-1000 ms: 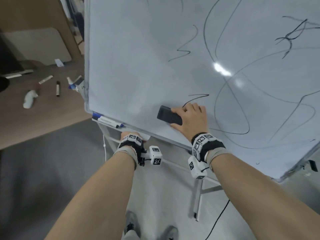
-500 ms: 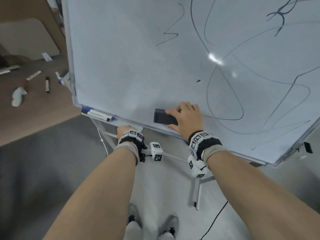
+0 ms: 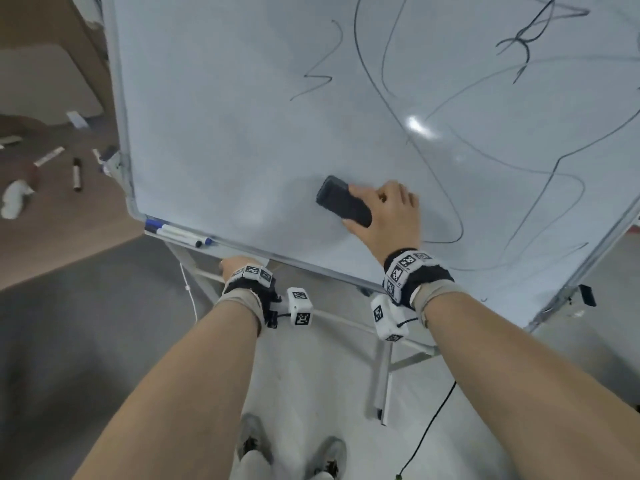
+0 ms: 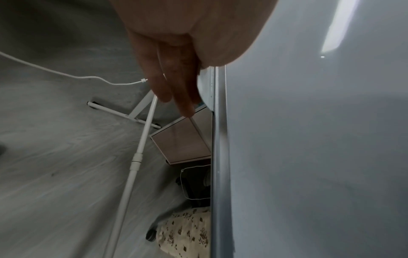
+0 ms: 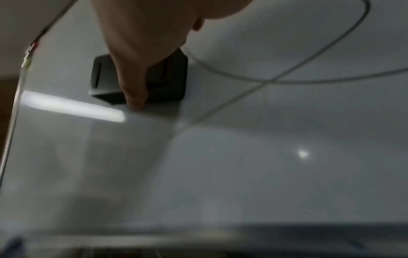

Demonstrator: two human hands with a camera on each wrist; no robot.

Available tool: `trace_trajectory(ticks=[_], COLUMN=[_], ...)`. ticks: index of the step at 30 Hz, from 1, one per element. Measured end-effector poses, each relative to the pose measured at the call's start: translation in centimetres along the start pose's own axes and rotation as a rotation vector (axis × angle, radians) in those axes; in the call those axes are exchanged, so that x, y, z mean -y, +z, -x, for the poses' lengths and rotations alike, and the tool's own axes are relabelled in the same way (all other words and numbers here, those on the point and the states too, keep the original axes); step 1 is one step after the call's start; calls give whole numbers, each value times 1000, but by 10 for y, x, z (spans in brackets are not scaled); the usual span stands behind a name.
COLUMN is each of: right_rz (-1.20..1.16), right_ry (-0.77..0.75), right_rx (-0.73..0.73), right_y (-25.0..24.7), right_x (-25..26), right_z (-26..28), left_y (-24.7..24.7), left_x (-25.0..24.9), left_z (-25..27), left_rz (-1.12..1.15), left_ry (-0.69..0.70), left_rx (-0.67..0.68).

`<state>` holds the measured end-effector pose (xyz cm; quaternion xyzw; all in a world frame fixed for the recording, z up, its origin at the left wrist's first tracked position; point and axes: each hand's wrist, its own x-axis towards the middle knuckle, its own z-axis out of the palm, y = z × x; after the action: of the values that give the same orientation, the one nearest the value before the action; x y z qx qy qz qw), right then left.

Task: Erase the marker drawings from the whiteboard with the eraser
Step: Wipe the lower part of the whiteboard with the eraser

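The whiteboard (image 3: 225, 116) leans on its stand and carries black marker lines: a zigzag (image 3: 318, 71), big loops (image 3: 450, 216) on the right and a scribble (image 3: 526, 39) at the top right. My right hand (image 3: 384, 211) grips the black eraser (image 3: 341, 201) and presses it, tilted, on the board's lower middle, just left of the loops. The right wrist view shows a finger over the eraser (image 5: 170, 78) beside a curved line. My left hand (image 3: 239, 266) holds the board's bottom edge; its fingers (image 4: 174, 83) reach behind the frame.
Blue-capped markers (image 3: 180, 233) lie on the ledge at the board's lower left. More markers (image 3: 77, 174) and a white cloth (image 3: 14, 199) lie on the brown surface to the left. The white stand legs (image 3: 381, 375), a black cable (image 3: 429, 427) and my shoes (image 3: 291, 452) are below.
The eraser swept down to the board's lower edge, then back up, and now sits tilted. The short stroke above my right hand is wiped off. My left hand stays on the edge.
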<state>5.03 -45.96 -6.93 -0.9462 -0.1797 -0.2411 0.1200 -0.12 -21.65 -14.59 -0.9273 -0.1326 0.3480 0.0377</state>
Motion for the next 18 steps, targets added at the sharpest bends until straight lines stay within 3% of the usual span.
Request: trace_trajectory(ticks=[2,4,7,9,12,16,18], right_rz=[4,15,31,69,160,179,95], right_ry=[-199,-272,-227,-123,0,11,-31], right_rx=[195,282,220,99,-61,-149,-96], right_y=[21,25,3,-24,-66,-72,-51], right_x=[7,6,-5,-24,-57,-73,-68], right_z=[24,34,24,4,-23,-19,3], left_y=[1,0,-4,-12,-14,-8,2], left_x=[2,1,-15,-37,-74,-117,-130], left_z=[-1,1,21,38,45,25,6], left_rz=[-32,-40,44,178,674,1561,1901], left_ry=[-13,-13,-44,23,71,-141,-282], left_rx=[-3,-30,-51,-58,-79,-3,65])
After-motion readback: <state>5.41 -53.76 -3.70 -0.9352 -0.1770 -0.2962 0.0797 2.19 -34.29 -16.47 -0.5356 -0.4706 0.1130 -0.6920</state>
